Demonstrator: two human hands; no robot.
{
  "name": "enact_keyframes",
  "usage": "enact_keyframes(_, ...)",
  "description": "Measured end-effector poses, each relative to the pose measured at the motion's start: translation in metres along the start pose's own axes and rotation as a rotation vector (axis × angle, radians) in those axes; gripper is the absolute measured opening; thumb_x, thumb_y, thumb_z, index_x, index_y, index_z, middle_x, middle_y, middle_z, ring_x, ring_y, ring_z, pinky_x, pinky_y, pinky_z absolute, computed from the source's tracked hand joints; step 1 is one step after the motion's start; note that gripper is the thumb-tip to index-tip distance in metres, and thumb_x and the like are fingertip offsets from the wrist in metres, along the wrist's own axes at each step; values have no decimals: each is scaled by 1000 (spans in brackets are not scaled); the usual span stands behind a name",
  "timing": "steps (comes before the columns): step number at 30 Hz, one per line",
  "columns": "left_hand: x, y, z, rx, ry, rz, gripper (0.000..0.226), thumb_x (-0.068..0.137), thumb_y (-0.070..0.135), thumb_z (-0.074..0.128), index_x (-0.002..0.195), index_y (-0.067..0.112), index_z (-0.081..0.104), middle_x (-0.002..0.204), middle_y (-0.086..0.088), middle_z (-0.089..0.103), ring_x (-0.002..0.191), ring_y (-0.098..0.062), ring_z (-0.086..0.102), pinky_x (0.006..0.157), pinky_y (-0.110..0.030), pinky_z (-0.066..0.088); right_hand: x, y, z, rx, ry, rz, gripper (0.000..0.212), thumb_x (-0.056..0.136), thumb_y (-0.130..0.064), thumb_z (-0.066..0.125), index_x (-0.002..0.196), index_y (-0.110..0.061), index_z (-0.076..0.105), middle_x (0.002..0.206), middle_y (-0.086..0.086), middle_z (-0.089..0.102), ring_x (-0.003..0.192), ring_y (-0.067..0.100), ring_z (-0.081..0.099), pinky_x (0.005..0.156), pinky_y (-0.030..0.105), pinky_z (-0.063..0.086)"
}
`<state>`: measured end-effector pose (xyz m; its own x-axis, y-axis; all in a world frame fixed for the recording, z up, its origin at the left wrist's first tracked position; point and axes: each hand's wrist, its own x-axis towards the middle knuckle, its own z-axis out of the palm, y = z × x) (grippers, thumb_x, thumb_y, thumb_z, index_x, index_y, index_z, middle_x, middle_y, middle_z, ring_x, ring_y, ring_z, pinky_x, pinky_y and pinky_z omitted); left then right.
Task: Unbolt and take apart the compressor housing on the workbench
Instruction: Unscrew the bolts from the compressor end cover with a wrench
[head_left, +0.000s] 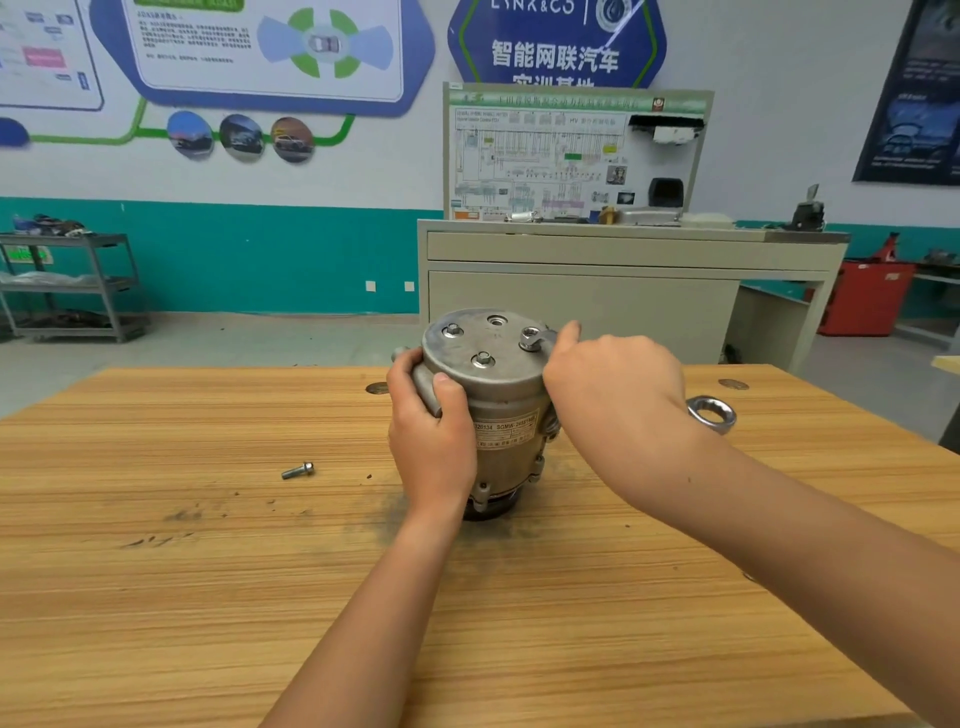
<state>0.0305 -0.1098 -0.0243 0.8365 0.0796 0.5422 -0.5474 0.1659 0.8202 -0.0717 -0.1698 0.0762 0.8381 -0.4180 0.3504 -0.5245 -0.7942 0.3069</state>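
Two bare hands work on the compressor housing (498, 415), a dull grey cast-metal cylinder standing upright near the middle of the striped wooden workbench (208, 571). The left hand (431, 431) curls fingers and thumb round the housing's left side. The right hand (613, 384) grips a shiny steel wrench (729, 417). One wrench end sits on a top bolt (530, 331), and its ring end juts past the wrist. A loose bolt (297, 471) lies on the wood to the left.
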Motion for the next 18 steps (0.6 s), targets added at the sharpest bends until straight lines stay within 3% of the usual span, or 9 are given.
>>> enact_keyframes(2, -6, 5, 4, 24, -13, 1, 39, 83, 36, 35, 120, 25, 43, 125, -4, 57, 115, -21, 53, 97, -39, 43, 1, 5, -2, -9, 4, 4, 52, 93, 0, 30, 142, 6, 15, 128, 17, 51, 114, 37, 51, 59, 31, 32)
enact_keyframes(4, -12, 10, 11, 48, -13, 3, 49, 84, 36, 34, 128, 16, 42, 132, -6, 52, 122, -25, 48, 102, -51, 37, 2, 6, -4, -36, -14, -12, 46, 92, 2, 35, 137, 5, 29, 126, 15, 51, 113, 36, 52, 52, 29, 31)
enact_keyframes(6, -16, 14, 17, 74, -7, 4, 54, 84, 36, 32, 131, 13, 40, 131, -4, 50, 121, -24, 47, 103, -52, 34, 5, 5, -1, -50, -29, -14, 45, 90, 3, 40, 134, 6, 33, 123, 14, 52, 112, 35, 53, 51, 28, 32)
enact_keyframes(10, -16, 17, 20, 71, -18, 13, 54, 84, 35, 32, 131, 11, 41, 120, 5, 46, 118, -21, 48, 101, -48, 36, 3, 10, 17, 4, 35, 30, 55, 93, 0, 33, 143, 7, 11, 122, 16, 56, 109, 35, 56, 61, 32, 32)
enact_keyframes(13, -12, 15, 16, 60, -45, -13, 49, 84, 35, 30, 128, 17, 42, 126, 0, 52, 118, -23, 50, 101, -52, 37, -10, 24, 32, -111, 208, -51, 55, 92, -3, 37, 143, 0, 17, 104, 12, 63, 83, 30, 63, 44, 27, 26)
enact_keyframes(14, -10, 13, 14, 47, -57, -22, 44, 84, 35, 30, 125, 21, 42, 125, -3, 54, 116, -22, 51, 102, -50, 38, -12, 31, 37, -144, 274, -57, 53, 92, -8, 41, 142, -2, 26, 93, 10, 64, 69, 27, 62, 40, 25, 23)
enact_keyframes(16, -1, 9, 7, -9, -85, -27, 36, 86, 34, 31, 119, 26, 42, 115, 3, 57, 106, -4, 54, 96, -24, 43, -10, 49, 51, -160, 461, -63, 43, 86, -20, 55, 127, -7, 54, 67, 7, 61, 46, 22, 53, 38, 22, 26)
enact_keyframes(18, 10, 3, 0, -44, -117, -22, 26, 92, 29, 36, 116, 25, 45, 103, 18, 53, 93, 16, 51, 76, -1, 38, 1, 63, 71, -18, 684, -152, 34, 86, -21, 52, 114, -6, 65, 62, 8, 60, 49, 23, 55, 50, 27, 43)
